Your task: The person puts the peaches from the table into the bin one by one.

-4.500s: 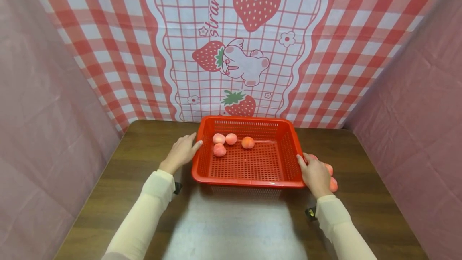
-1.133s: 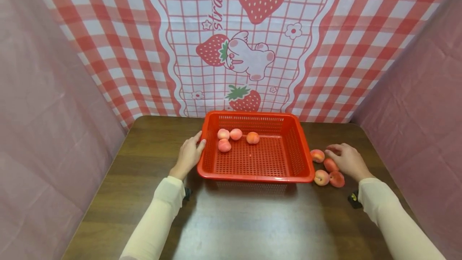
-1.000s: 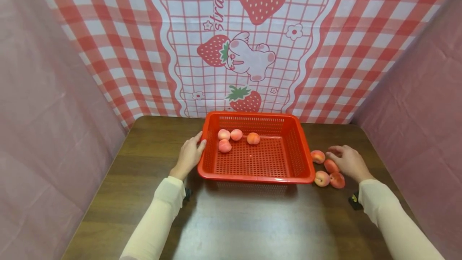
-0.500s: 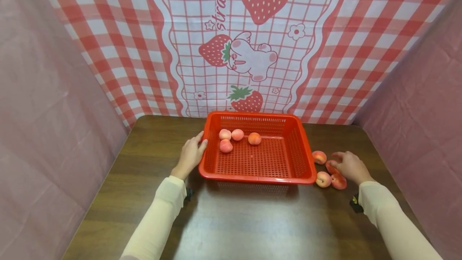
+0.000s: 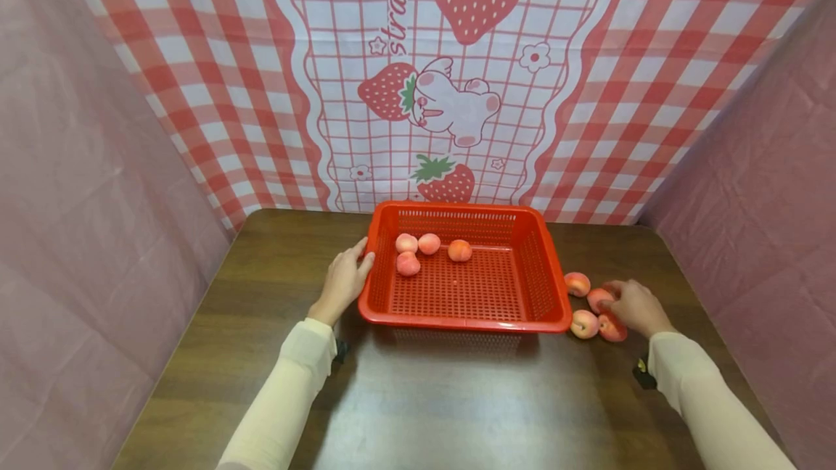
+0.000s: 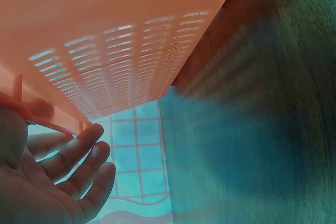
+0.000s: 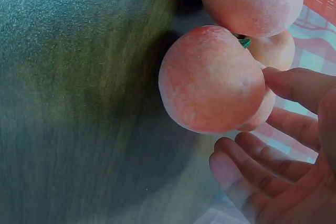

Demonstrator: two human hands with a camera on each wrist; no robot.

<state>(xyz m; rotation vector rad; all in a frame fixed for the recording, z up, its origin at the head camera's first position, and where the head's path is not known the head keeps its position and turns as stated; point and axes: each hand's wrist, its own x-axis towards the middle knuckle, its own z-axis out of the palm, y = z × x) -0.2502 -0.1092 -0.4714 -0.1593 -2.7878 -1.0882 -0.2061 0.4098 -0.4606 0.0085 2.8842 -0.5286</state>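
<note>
Basket (image 5: 464, 323): red molded plastic, rectangular, rounded corners, smooth rolled rim, slotted walls, gridded floor. Sits toward the far side of the table (image 5: 418, 412), roughly mid-width.

Four peaches (image 5: 408, 264) inside: three clustered at left, two of them farther, one nearer. Fourth sits apart, more orange, along the far side.

Four more peaches (image 5: 584, 324) on the table just right of the basket, grouped close. Roundish, matte, slightly fuzzy skin, pale pink blushing to red-orange. Right wrist view shows a small green bit between them.

Left hand (image 5: 343, 278): at the basket's left rim, touching it, fingers loosely extended along the outside. Thumb's exact contact: can't tell.

Right hand (image 5: 640, 307): over the right edge of the table group, thumb and fingers spread wide, fingertips at the far-right peach (image 5: 599, 300). Can't tell if they press it.

Table: brown wood-grain top, semi-gloss, pale glare at the near middle, rounded far corners.

Backdrop (image 5: 228, 56): red/white gingham cloth, white gridded center panel, strawberry, flower and cartoon animal prints. Readable text (image 5: 395, 2): "strawb", set sideways, cut by the top edge. Side curtains (image 5: 85, 201): plain pink, wrinkled.

Sleeves (image 5: 277, 397): cream fabric, cuffs at both wrists.
</note>
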